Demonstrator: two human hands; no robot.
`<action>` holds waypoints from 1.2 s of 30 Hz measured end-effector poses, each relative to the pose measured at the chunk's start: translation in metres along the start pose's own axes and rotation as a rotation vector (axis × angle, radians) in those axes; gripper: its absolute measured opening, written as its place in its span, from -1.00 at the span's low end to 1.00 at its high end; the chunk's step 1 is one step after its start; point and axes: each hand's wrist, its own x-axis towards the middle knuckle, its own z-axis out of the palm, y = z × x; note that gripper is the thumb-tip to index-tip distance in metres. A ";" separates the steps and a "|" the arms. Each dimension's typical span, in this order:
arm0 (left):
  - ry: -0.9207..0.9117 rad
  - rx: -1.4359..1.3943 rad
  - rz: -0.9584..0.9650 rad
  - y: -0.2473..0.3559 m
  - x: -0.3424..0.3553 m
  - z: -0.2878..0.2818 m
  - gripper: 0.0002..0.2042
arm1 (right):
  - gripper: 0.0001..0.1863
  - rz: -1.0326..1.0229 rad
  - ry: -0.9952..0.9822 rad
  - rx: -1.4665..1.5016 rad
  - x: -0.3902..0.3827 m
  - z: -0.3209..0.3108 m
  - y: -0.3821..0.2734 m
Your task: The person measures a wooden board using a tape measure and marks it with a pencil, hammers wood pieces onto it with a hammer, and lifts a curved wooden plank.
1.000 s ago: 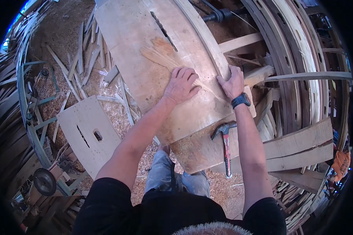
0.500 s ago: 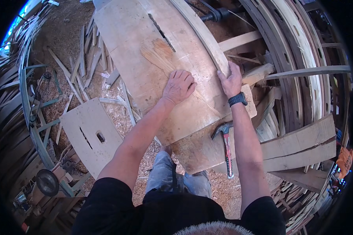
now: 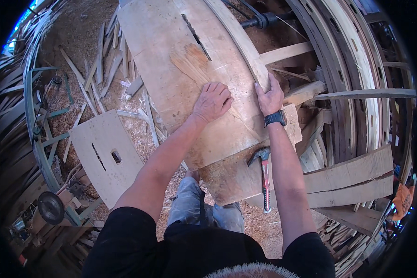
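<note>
My right hand [image 3: 270, 98], with a dark watch at its wrist, is closed round the near end of a long curved wooden strip [image 3: 240, 38]. That strip lies along the right edge of a broad worktable board [image 3: 160, 60] with a dark slot cut through it. My left hand [image 3: 212, 102] rests on the board's surface, fingers loosely bent and slightly apart, its palm hidden. Nothing shows in it. A claw hammer [image 3: 265, 178] with a red and black handle lies close to my right forearm, its head on the lower board [image 3: 231, 178].
Leaning planks with slots [image 3: 346, 69] stand at the right. A wide cracked plank [image 3: 350, 178] lies beside my right forearm. On the left sit a smaller slotted panel [image 3: 104, 160], a green metal frame [image 3: 44, 160] and offcuts [image 3: 109, 69] over sawdust. A dark shaft [image 3: 262, 21] lies beyond the strip.
The whole view has shifted slightly, so the board and strip appear a little further right and the hammer a little left. Both hands keep their places on the board and strip.
</note>
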 end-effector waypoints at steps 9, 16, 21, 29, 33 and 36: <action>-0.024 0.020 -0.007 -0.012 0.001 -0.003 -0.84 | -0.38 0.028 0.030 0.067 -0.004 0.003 0.002; -0.194 0.101 -0.039 -0.021 -0.021 0.014 -0.92 | -0.26 0.281 -0.157 0.053 -0.007 0.051 0.027; -0.145 -0.054 0.030 0.013 0.003 0.022 -0.86 | -0.14 0.094 0.009 0.057 -0.015 0.003 0.051; -0.111 -0.008 0.031 -0.004 0.007 0.006 -0.86 | -0.24 0.147 0.044 0.152 -0.024 -0.016 -0.001; -0.130 -0.032 0.017 -0.003 0.005 0.005 -0.86 | -0.28 0.124 0.022 0.115 -0.035 -0.020 0.002; -0.143 -0.036 0.000 -0.006 -0.005 0.004 -0.86 | -0.31 0.143 0.006 0.155 -0.044 -0.008 0.009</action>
